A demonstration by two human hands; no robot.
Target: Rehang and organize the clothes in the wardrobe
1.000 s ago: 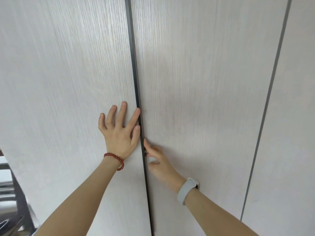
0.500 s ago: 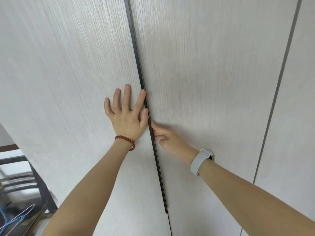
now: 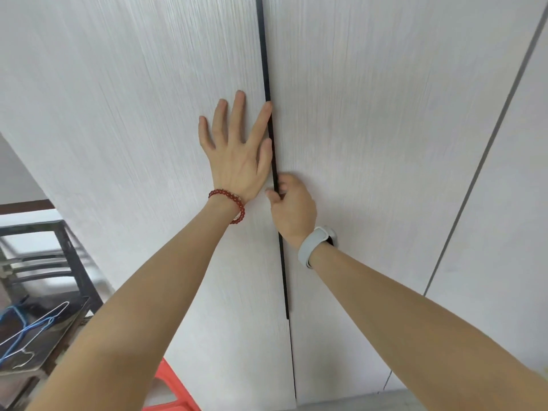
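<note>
Pale wardrobe doors (image 3: 118,143) fill view, still closed. Left hand (image 3: 237,155) stays flat, fingers spread, on left door; right hand (image 3: 292,209) has now curled fingers into the dark seam (image 3: 274,161). Opening looks imminent; clothes unseen.

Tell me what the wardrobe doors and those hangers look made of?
Wardrobe doors: probably laminated board, matte pale wood-grain print with fine vertical streaks; solid wood can't be excluded. Hangers: thin bent wire, seemingly metal, one bare silvery, one apparently blue-coated.
</note>
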